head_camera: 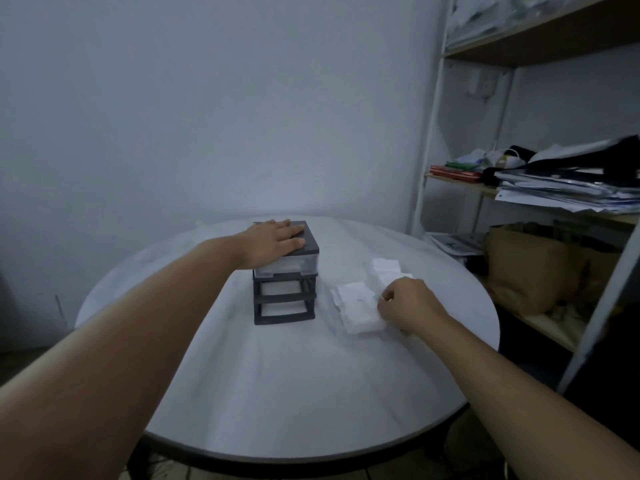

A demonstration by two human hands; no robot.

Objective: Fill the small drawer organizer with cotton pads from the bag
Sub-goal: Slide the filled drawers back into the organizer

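1. Nearest, the round white table (294, 393) has both forearms reaching across it.
2. Left hand (273, 242) lies flat, fingers straight, on top of the drawer organizer (285, 296) at far centre.
3. Right hand (407, 303), fingers curled, pinches the right edge of the cotton pads (356, 303), which lie just right of the organizer.
4. Pads look light, soft and loosely stacked. They are likely best gripped gently by the stack's sides.
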